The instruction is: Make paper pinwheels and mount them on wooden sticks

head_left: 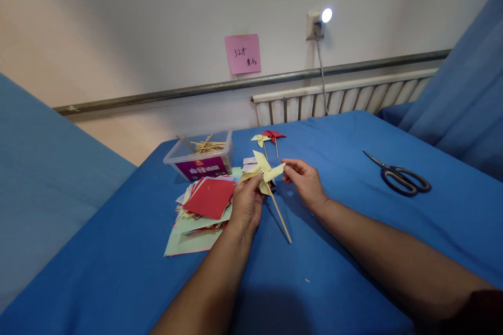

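Blue table (118, 272): beside the paper stack (204, 204), my left hand (247, 204) pinches the yellow pinwheel (264, 170) at its hub, and my right hand (304, 182) pinches one blade. Tugging harder could tear it off its stick (281, 217).

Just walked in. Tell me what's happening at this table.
A person holds a yellow paper pinwheel over the blue table. The left hand grips it near the hub and the right hand pinches one blade tip. A stack of coloured paper lies to the left, with a plastic box of sticks behind it. A small yellow pinwheel and a red pinwheel lie further back. Scissors lie apart on the right.
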Demonstrator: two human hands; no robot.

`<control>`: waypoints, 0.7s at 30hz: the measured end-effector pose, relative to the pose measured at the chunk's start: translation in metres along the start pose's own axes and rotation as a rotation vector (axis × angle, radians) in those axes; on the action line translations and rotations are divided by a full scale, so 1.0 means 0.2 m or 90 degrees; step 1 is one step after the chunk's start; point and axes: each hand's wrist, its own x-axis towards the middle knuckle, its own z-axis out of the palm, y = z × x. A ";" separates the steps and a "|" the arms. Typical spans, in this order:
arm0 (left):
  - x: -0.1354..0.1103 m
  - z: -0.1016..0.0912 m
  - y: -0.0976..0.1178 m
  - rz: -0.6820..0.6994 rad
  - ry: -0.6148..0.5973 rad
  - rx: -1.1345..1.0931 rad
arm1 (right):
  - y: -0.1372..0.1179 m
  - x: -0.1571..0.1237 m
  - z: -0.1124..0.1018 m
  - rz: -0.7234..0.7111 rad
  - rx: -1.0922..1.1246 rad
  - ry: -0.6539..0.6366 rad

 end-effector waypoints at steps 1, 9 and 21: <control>0.00 0.00 0.00 0.000 -0.005 0.006 | 0.00 0.00 0.00 -0.001 -0.006 0.003; -0.01 0.01 -0.02 -0.005 0.000 0.024 | 0.00 -0.01 0.00 -0.046 -0.042 0.004; 0.01 -0.01 -0.01 -0.050 0.010 -0.033 | 0.05 -0.02 -0.01 -0.040 0.003 -0.098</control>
